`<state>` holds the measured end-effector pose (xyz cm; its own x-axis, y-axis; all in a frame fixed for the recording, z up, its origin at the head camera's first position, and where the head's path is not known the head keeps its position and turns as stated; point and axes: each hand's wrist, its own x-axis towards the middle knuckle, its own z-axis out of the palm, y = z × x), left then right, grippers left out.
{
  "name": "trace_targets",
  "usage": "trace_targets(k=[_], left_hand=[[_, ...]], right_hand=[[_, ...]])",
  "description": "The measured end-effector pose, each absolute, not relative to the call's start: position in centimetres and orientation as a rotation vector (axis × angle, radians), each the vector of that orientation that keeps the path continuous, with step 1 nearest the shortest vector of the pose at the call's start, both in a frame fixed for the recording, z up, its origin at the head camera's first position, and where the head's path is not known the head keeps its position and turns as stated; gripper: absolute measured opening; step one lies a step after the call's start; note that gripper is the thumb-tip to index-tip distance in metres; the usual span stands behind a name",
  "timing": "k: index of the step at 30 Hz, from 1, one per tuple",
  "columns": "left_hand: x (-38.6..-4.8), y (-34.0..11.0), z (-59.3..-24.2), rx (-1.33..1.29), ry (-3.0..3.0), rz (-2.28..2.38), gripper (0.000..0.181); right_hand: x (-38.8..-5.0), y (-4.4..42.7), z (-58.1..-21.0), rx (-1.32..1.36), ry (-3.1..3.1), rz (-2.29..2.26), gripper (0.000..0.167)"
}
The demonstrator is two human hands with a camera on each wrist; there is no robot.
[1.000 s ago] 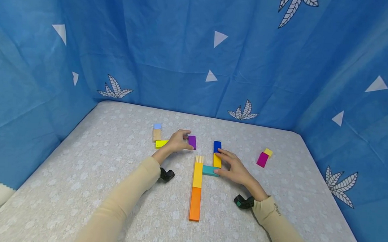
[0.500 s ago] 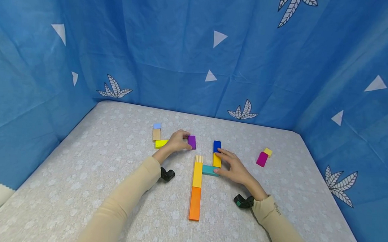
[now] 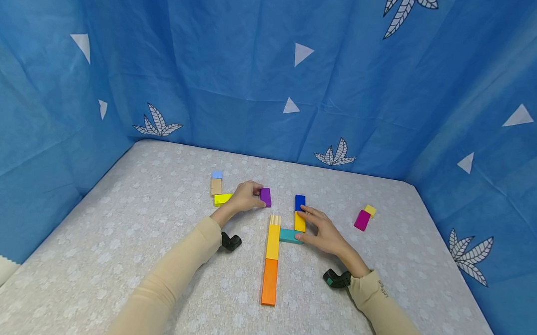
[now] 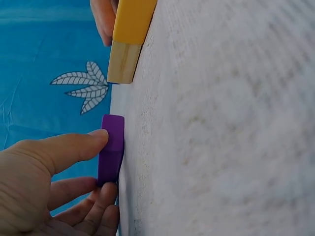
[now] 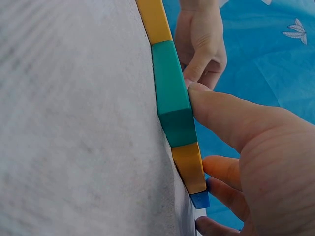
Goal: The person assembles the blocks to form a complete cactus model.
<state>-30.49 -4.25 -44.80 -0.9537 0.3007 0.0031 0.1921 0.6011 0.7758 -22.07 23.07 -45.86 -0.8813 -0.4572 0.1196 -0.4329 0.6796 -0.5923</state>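
Three sides of blue curtain [image 3: 237, 61] hem the scene in, creased and printed with white triangles and leafy sprigs. Below spreads the desk [image 3: 220, 295], under a pale grey cover flecked with white flowers, its far corners rounded. Two cream sleeves [image 3: 169, 278] reach across it, and look at those hands! Right hand [image 3: 324, 232]: grip spread apart, thumb on the teal block [image 3: 291, 236], fingertips at the golden block [image 3: 300, 223] and the blue block [image 3: 300, 202]. Left hand [image 3: 246, 196]: grip clamped, thumb and fingers pinching the purple block [image 3: 265, 197], out on the far half, left of the blue one. Black devices [image 3: 231, 242] ride at both wrists. Now the rest: orange block [image 3: 269, 282] end to end with the yellow block [image 3: 272, 242], teal butting its side. Off left, a lime block [image 3: 222, 199], a wooden block [image 3: 216, 186], a light-blue block [image 3: 217, 174]; off right, a magenta block [image 3: 362, 220] touching a small pale-yellow block [image 3: 370, 210].
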Motion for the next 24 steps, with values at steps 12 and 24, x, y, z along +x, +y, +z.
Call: trace_targets(k=[12, 24], left_hand=[[-29.9, -3.4, -44.3, 0.457, 2.597, 1.389, 0.060], [-29.3, -2.7, -44.2, 0.476, 2.484, 1.396, 0.057]], right_hand=[[-22.1, 23.1, -45.9, -0.756, 2.848, -0.983, 0.067], [-22.1, 23.1, -45.9, -0.731, 2.848, -0.972, 0.068]])
